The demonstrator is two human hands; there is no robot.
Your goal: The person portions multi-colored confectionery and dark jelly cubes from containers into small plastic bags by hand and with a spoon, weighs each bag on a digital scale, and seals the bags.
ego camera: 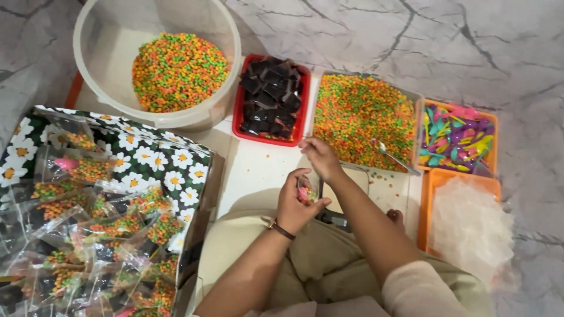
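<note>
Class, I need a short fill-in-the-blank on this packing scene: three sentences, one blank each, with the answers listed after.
1. The left hand holds a small clear ____ near the right hand.
2. The dark squares lie in a ____ tray.
3. A metal ____ rests in the rectangular tray of coloured pellets.

Missing words: bag; red; spoon

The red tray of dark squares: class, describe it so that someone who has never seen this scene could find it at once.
Start at the big round white plastic bucket of orange and green beads at the top left. Immediately to its right stands the small rectangular red plastic tray, with a clear rectangular tray of the same beads on its other side. It alone holds dark, nearly black square pieces instead of bright colours.
</note>
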